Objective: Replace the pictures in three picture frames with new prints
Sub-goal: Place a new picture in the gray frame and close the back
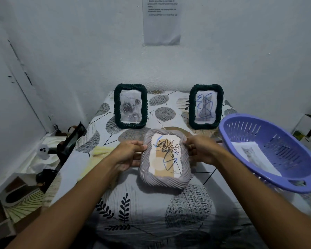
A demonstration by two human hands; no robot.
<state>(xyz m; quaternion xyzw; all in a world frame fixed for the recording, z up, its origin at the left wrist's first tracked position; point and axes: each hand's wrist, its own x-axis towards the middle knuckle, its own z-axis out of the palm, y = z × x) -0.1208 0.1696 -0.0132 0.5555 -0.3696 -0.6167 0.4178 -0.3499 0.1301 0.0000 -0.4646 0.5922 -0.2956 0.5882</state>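
Observation:
A grey rope-edged picture frame point(164, 180) is tilted up at the middle of the table, its picture a beige print with a dark plant sketch and blue scribble. My left hand point(128, 154) grips its left edge and my right hand point(202, 150) grips its right edge. Two dark green frames stand upright at the back. The left green frame point(130, 106) shows grey roses. The right green frame point(206, 106) shows a figure with blue scribble. A cat print point(255, 158) lies inside the purple basket point(269, 178).
The table point(151, 216) wears a leaf-patterned cloth and stands against a white wall with a taped paper sheet point(162, 20). The purple basket overhangs the right side. Dark clutter and a small white ghost figure point(43, 151) sit off the left edge.

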